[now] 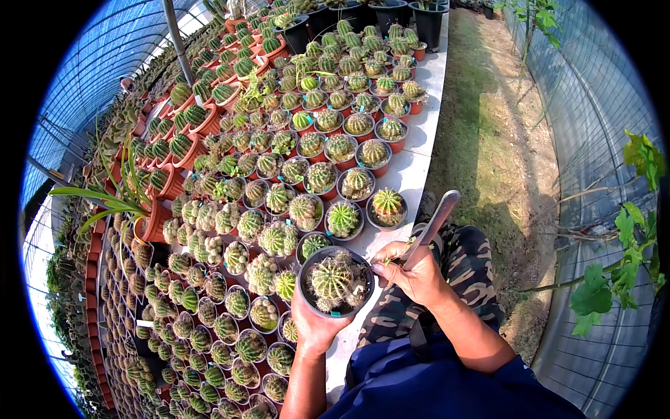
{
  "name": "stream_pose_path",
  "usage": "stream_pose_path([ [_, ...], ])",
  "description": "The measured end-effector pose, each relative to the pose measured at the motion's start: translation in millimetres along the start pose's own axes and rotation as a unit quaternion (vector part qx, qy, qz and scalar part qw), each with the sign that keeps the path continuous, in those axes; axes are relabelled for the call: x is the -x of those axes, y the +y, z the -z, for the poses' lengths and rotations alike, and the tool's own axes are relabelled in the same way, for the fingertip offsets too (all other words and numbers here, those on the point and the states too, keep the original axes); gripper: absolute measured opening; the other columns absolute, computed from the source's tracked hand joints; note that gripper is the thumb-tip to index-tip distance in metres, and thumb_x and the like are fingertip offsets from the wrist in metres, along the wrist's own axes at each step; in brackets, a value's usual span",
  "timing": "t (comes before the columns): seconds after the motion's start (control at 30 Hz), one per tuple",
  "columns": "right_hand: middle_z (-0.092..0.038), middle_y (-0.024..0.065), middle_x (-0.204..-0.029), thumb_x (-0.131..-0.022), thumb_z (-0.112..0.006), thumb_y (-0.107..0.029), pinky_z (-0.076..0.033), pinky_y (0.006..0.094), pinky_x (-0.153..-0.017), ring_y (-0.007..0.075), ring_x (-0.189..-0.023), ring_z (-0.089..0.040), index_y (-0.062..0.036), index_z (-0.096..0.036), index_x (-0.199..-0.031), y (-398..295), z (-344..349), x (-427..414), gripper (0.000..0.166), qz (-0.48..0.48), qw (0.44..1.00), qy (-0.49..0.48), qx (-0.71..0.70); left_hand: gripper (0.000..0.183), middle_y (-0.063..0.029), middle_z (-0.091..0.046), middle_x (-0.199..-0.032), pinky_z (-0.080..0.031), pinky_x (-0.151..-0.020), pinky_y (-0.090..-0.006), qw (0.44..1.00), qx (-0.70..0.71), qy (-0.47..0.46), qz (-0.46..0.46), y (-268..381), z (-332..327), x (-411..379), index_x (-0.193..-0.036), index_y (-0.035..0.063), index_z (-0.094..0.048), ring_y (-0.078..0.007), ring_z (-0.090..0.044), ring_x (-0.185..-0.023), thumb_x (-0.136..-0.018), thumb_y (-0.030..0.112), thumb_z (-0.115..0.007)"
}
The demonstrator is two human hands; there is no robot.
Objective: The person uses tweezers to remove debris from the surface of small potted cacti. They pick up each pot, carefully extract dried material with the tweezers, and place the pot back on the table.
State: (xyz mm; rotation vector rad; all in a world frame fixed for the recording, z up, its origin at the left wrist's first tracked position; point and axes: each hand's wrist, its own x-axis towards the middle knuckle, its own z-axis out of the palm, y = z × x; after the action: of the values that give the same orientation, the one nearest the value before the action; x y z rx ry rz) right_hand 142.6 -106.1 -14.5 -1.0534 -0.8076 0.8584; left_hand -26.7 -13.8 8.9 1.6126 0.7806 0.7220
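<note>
My left hand (319, 327) grips a round plastic pot from below, its dark rim (305, 266) tilted up toward me. Inside sits a globular ribbed cactus (332, 278) with small offsets and dry matter around its base; a small teal tag shows at the near rim. Just right of the pot, my right hand (416, 280) has a flat metal blade (435, 221) across the palm, its rounded end pointing up and away. Thumb and forefinger of that hand pinch a small bit of plant matter (388, 260) beside the rim. The blade's lower end is hidden by the hand.
Rows of potted cacti (306, 209) crowd the pale bench (413, 152) to the left. Larger terracotta-coloured pots (170, 180) and a strap-leaved plant (99, 196) stand farther left, near a metal post (178, 42). A dirt path (487, 141) and plastic-sheeted wall (591, 115) lie right.
</note>
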Motion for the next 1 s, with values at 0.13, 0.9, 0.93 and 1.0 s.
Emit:
stream_pose_path([
  [0.13,-0.059,0.0033,-0.067,-0.089,-0.061,-0.014,-0.046,0.0244,-0.052,0.0097,-0.06,-0.059,0.0017,-0.059,-0.093,-2,2,-1,0.016,-0.007,0.998,-0.024,0.063,0.077,-0.0097,-0.062,-0.109,-0.047,-0.09,-0.0315,1.0,-0.024,0.001,-0.003,-2,4,0,-0.118,0.0004,-0.049,-0.0171,-0.06,-0.098,-0.052,0.013,-0.086],
  [0.9,-0.047,-0.0031,-0.058,-0.089,-0.058,-0.012,-0.032,0.0199,-0.043,0.0032,-0.046,-0.04,-0.0018,-0.053,-0.082,-7,-10,4,0.013,-0.07,0.998,-0.008,0.004,0.081,-0.011,-0.062,-0.105,-0.047,-0.088,-0.0318,0.993,-0.106,0.024,-0.049,-24,8,-9,-0.117,0.0004,-0.05,-0.0195,-0.061,-0.096,-0.047,0.018,-0.088],
  [0.93,-0.047,-0.003,-0.058,-0.089,-0.058,-0.011,-0.033,0.02,-0.043,0.0034,-0.046,-0.04,-0.0018,-0.053,-0.082,-10,-12,4,0.012,-0.083,0.996,-0.002,-0.028,0.081,-0.0111,-0.062,-0.106,-0.047,-0.088,-0.0321,0.993,-0.103,0.024,-0.049,-23,7,-9,-0.117,0.0005,-0.05,-0.0198,-0.061,-0.096,-0.047,0.019,-0.088],
  [1.0,-0.046,-0.0028,-0.057,-0.089,-0.057,-0.009,-0.034,0.021,-0.045,0.004,-0.045,-0.039,-0.0018,-0.053,-0.082,-14,-15,6,0.01,-0.098,0.992,0.014,-0.077,0.081,-0.0114,-0.062,-0.106,-0.047,-0.088,-0.0326,0.994,-0.096,0.024,-0.047,-18,3,-10,-0.116,0.0005,-0.05,-0.0206,-0.061,-0.096,-0.047,0.02,-0.088],
])
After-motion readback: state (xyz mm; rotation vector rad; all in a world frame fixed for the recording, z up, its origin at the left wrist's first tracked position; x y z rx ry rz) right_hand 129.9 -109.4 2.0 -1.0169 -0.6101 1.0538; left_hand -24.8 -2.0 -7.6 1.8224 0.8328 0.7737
